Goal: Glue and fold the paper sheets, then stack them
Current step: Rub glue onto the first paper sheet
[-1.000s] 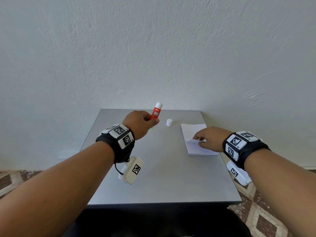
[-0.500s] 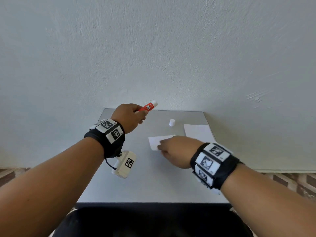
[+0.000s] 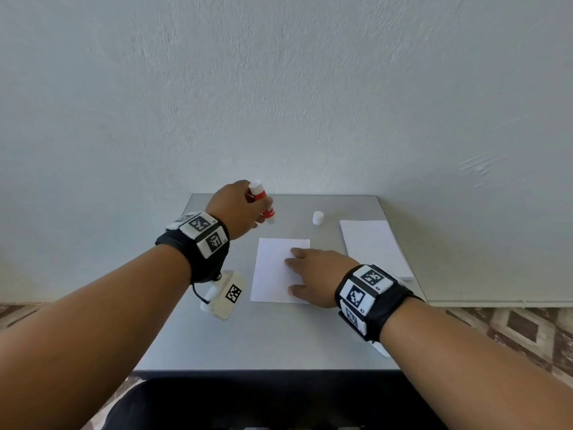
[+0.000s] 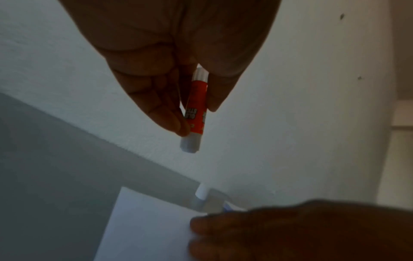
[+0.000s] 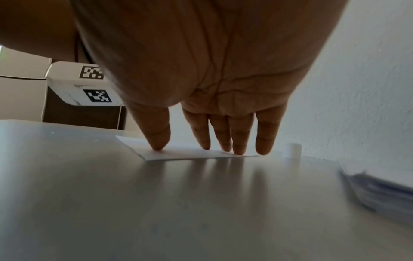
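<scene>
One white paper sheet lies flat in the middle of the grey table. My right hand rests on its right half with straight fingers pressing it down. My left hand hovers above the sheet's far left corner and pinches a red and white glue stick, uncapped end pointing down. The glue stick's white cap stands on the table beyond the sheet. A stack of white sheets lies at the right side of the table.
A white plaster wall rises directly behind the table's far edge. Patterned floor tiles show to the right, below the table. Bare grey tabletop spreads in front of the sheet toward me.
My right hand drew one sheet from the stack to the table's middle and now lies flat on it. My left hand turned the glue stick from pointing up to tip down.
</scene>
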